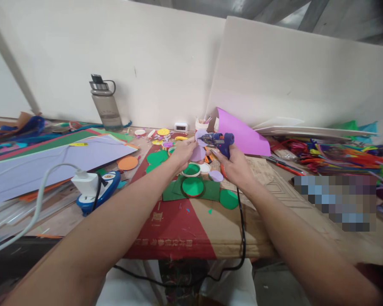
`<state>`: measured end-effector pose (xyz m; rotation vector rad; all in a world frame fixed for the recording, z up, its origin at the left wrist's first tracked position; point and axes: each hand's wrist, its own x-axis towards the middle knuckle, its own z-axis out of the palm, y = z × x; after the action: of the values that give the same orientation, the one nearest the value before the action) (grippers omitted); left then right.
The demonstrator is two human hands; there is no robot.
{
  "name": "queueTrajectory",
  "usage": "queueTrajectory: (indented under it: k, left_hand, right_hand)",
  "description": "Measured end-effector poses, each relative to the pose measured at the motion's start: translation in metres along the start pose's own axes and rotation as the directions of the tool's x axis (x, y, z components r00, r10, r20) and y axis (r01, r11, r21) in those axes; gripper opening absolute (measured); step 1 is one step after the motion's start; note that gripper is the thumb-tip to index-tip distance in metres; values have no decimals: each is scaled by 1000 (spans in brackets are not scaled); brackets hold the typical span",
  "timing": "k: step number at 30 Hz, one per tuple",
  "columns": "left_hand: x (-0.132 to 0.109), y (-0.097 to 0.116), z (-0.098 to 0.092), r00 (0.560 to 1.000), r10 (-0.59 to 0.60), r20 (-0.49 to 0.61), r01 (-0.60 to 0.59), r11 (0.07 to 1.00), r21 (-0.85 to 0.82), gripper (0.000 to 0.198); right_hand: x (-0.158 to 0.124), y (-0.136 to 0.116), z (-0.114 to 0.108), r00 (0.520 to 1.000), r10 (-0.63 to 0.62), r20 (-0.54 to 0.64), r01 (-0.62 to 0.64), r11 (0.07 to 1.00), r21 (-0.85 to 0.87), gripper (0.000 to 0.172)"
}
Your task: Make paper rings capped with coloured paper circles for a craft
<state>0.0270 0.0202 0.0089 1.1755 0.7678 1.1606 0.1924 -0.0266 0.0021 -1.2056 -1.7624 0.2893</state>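
In the head view my right hand (238, 166) grips a dark blue glue gun (224, 144), its nozzle pointing left. My left hand (184, 154) pinches a light purple paper circle (198, 153), and the nozzle is close to the purple paper at the hand's upper right. Whether the tip touches it is too small to tell. Just below the hands lie a white-rimmed green round lid (191, 170) and a green disc (192, 187) on dark green sheets (212, 191). A loose purple circle (216, 176) and a green circle (229, 199) rest to the right.
A water bottle (104, 106) stands at the back left. A power strip (98, 193) with a white plug sits near my left forearm. The gun's black cord (242, 225) hangs over the table edge. Coloured pipe cleaners (332, 155) lie heaped at right.
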Motion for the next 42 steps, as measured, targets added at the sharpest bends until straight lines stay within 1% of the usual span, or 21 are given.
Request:
queueTrajectory:
  k: [5,8,19,26,30,34,37,42]
  left_hand:
    - [0,-2,1,1000,4,9,-4,997,81,51]
    - [0,-3,0,1000,15,18,-17,996,93,55]
    - [-2,-3,-1,999,23,24,-24,999,40,57]
    - [-2,1,-2,1000,3,-18,-3,1000,-7,56]
    - [-1,5,-2,999,4,-53,-8,997,-76,54]
    - [1,7,-4,994,1,-105,-10,996,-87,51]
    - [2,6,-6,994,-1,-106,-11,994,-107,52]
    - [4,5,-7,995,33,-95,-44,992,-118,52]
  right_hand:
    - [1,-3,-3,998,22,-65,-25,999,-43,38]
    - [1,-3,-4,996,20,-87,-25,998,-57,37]
    - [3,-2,-8,991,24,-128,-32,998,-60,40]
    - [4,4,-7,987,55,-152,-72,992,-107,42]
    - [4,2,-7,988,47,-145,-66,990,-129,41]
    - [3,-3,-7,989,65,-131,-83,987,-140,42]
    - [2,-4,-6,990,78,-120,-96,984,-152,41]
    - [0,-3,-5,992,49,-113,-67,985,-161,39]
